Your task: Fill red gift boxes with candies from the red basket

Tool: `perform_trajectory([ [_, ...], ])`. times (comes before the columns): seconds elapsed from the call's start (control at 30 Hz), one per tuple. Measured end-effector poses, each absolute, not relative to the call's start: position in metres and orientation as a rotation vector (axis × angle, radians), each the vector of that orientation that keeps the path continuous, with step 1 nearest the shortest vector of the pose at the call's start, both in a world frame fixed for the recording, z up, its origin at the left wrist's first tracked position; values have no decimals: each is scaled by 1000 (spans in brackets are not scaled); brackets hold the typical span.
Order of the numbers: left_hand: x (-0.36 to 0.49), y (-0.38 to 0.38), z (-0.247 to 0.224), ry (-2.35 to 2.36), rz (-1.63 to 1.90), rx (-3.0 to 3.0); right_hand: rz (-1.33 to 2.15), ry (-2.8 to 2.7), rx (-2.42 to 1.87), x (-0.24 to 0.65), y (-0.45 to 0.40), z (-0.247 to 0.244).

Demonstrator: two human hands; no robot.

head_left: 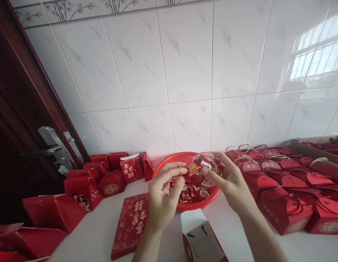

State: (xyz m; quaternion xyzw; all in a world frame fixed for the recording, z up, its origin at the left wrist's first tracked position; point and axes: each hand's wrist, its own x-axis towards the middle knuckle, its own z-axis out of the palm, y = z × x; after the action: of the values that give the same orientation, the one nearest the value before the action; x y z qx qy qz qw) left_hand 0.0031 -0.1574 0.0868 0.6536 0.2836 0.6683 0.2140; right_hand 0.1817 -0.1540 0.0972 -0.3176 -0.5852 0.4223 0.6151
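Note:
Over the red plastic basket (169, 159), my two hands are close together. My left hand (167, 187) pinches a small red wrapped candy (191, 168) with a gold emblem. My right hand (230, 178) has its thumb pressed on a dark red packet (203, 162) with a white label, its other fingers behind it. A round patterned piece (214, 160) shows behind that packet; I cannot tell whether it is held too. Several red wrapped candies (187, 194) lie in the basket below. In front of it stands an open box (198, 236), white inside and red outside.
A flat red box (130, 222) with white lettering lies left of the open box. Red boxes (83, 193) line the left side near the door (18, 109). Many red boxes with cords (283, 207) crowd the right, before a carton (316, 149). A tiled wall (185, 72) stands behind.

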Motion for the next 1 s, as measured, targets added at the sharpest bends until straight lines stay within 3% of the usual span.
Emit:
perform_trajectory([
  [1.0, 2, -157, 85, 986, 1785, 2006, 943, -1371, -750, 186, -154, 97],
])
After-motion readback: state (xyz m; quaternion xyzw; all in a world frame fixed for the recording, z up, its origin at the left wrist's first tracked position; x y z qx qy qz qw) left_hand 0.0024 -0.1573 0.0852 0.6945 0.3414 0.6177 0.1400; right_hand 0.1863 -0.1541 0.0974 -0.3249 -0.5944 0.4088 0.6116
